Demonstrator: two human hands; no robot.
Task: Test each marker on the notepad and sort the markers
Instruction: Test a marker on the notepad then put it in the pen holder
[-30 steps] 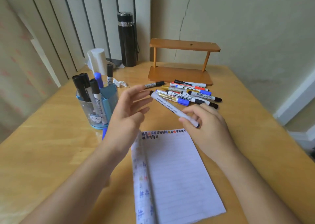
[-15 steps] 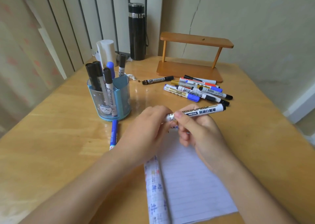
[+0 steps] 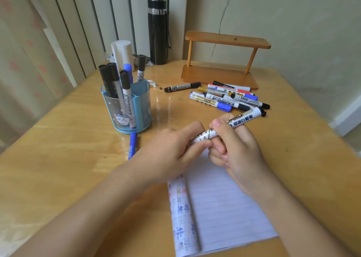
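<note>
Both hands hold one white whiteboard marker [image 3: 237, 122] above the top of the lined notepad [image 3: 224, 208]. My right hand [image 3: 238, 147] grips its barrel with thumb on top; the black end points up and right. My left hand [image 3: 175, 149] pinches the marker's near end, which is hidden under its fingers. A pile of several markers [image 3: 226, 98] lies on the table beyond the hands. A blue pen holder [image 3: 127, 104] at the left holds several black and blue markers. One blue marker [image 3: 132, 145] lies flat in front of the holder.
A lone black marker [image 3: 182, 87] lies left of the pile. A small wooden shelf [image 3: 220, 75] stands at the back, a black flask [image 3: 158, 30] and a white roll [image 3: 122, 51] behind the holder. The wooden table [image 3: 58, 168] ends near the right wall.
The right hand brought the marker from over the pile to above the notepad. The left hand, open a second ago, closed on the marker's near end and has stayed there.
</note>
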